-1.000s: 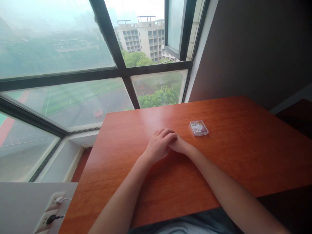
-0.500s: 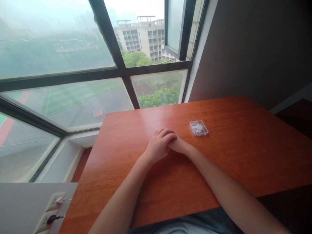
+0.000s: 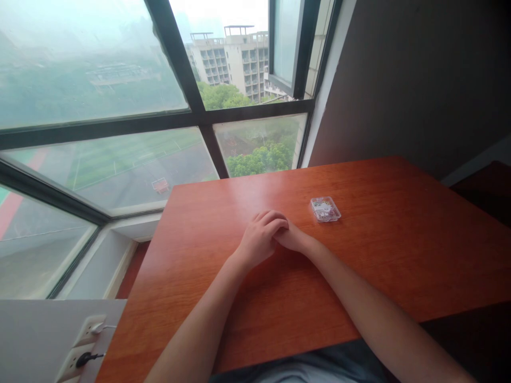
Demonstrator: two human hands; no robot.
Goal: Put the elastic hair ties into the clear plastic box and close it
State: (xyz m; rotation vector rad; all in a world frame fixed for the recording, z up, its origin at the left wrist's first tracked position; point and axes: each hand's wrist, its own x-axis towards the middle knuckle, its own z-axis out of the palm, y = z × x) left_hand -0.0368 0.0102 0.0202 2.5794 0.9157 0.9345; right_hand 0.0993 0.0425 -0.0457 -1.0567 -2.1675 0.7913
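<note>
My left hand (image 3: 261,236) lies over my right hand (image 3: 293,236), its fingers closed round it. Both rest together on the wooden table (image 3: 191,276), near its middle. The fingers of my right hand are hidden beneath the left, so their pose does not show. A small clear plastic box (image 3: 326,209) sits just beyond and to the right of my hands, touched by neither. Small mixed-colour pieces show inside it, too small to name.
Tall windows (image 3: 159,119) with dark frames border the table's far and left sides. A dark wall (image 3: 399,80) rises at the right. Wall sockets (image 3: 77,356) with a black plug and a white plug are at the lower left, below table height.
</note>
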